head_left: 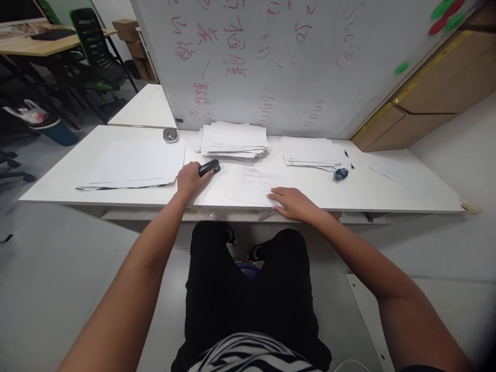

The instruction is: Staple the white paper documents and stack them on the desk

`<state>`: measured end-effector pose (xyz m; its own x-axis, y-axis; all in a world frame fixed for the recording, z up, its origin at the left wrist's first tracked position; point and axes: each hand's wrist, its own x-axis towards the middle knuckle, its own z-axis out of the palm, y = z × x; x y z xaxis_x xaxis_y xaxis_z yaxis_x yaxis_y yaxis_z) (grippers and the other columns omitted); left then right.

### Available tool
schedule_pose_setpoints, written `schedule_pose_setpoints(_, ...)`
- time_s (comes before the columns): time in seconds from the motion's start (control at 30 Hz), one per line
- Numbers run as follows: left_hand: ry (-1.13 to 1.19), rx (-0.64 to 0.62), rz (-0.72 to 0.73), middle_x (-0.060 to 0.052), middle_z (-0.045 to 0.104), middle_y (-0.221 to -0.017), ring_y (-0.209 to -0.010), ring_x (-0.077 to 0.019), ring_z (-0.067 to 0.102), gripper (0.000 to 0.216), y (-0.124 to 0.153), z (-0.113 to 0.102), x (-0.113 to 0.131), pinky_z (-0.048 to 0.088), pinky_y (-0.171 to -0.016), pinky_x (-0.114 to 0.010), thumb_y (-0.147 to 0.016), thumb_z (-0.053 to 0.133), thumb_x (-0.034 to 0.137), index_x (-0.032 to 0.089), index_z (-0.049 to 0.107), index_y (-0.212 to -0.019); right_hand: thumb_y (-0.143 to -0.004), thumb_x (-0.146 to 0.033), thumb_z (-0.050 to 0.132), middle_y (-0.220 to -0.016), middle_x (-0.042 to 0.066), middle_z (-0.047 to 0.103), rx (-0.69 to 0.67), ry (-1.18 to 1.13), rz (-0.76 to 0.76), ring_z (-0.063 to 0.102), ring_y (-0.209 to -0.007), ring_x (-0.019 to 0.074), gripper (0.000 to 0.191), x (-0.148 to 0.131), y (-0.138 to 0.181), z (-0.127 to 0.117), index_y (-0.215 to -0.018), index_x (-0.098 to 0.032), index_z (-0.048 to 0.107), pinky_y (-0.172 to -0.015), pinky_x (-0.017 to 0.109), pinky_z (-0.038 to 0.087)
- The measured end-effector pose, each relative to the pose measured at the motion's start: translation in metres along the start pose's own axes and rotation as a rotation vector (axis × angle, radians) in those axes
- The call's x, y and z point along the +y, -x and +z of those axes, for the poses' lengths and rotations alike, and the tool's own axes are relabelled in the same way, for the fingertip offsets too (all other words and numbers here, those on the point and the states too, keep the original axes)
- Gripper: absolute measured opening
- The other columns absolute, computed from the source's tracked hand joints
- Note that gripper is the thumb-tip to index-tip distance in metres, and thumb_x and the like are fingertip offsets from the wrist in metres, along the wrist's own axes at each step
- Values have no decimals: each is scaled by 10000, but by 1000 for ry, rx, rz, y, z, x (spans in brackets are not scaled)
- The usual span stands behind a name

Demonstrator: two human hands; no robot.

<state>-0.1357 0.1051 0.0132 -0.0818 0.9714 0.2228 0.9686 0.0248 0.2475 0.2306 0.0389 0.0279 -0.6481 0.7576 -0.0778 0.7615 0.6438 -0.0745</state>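
My left hand point(189, 180) is closed around a black stapler point(210, 167) on the white table point(58, 178), with the stapler's nose pointing right. My right hand point(291, 201) lies flat, fingers stretched out, on a printed sheet of paper point(252, 185) near the table's front edge. The sheet lies between my two hands, just right of the stapler.
A messy paper stack point(233, 140) sits behind the stapler and another stack point(312, 153) to its right, with a small blue object point(340, 174) and black clips nearby. Large white sheets point(134, 164) lie at left, a small grey object point(170, 135) behind them. A whiteboard point(271, 57) stands along the table's back.
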Motion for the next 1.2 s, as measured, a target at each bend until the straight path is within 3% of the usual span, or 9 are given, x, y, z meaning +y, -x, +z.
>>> schedule_pose_setpoints(0.17,20,-4,-2,-90,607,-885,-833,-237,557,413,0,1,0,375,-656,-341,-867,484,625,217,543,-889,-904,-246,507,-1516,210,421,8,70,46,432,-1377,361,540,-6,6,16,-1426,-115,471,-1056,507,413)
schedule_pose_setpoints(0.27,24,-6,-5,-92,609,-895,-825,-232,553,413,1,1,0,368,-651,-340,-875,478,621,214,543,-901,-935,-179,436,-1525,217,404,76,88,27,397,-1410,350,491,-5,17,31,-1417,-97,482,-1066,500,410)
schedule_pose_setpoints(0.37,16,3,14,-88,615,-897,-807,-224,552,416,1,0,1,362,-634,-336,-878,478,624,213,542,-891,-956,-90,343,-1501,164,460,200,109,-36,428,-1404,285,470,5,32,49,-1382,-150,532,-1069,451,420)
schedule_pose_setpoints(0.57,-1,-5,55,-80,623,-880,-805,-235,560,419,1,2,-2,344,-618,-334,-837,553,634,216,534,-839,-935,-38,451,-1348,112,627,587,275,-137,587,-1260,243,408,4,52,73,-1293,-167,597,-970,373,490)
schedule_pose_setpoints(0.8,-22,10,195,-95,635,-905,-856,-247,575,457,3,3,-4,344,-648,-326,-869,505,660,207,561,-889,-896,4,468,-1311,122,651,737,330,-105,627,-1204,239,421,-35,28,72,-1242,-171,635,-924,349,505)
schedule_pose_setpoints(1.03,7,34,181,-97,632,-893,-848,-246,585,463,2,5,-7,340,-632,-320,-891,472,656,203,569,-886,-888,13,454,-1296,131,659,790,361,-11,663,-1139,228,443,-28,23,60,-1262,-152,626,-868,318,517)
schedule_pose_setpoints(1.2,31,42,194,-94,631,-887,-837,-239,585,459,2,6,-8,346,-629,-318,-893,476,650,203,575,-898,-879,14,452,-1289,132,663,768,362,-35,649,-1156,232,444,-26,9,52,-1243,-155,643,-875,322,508)
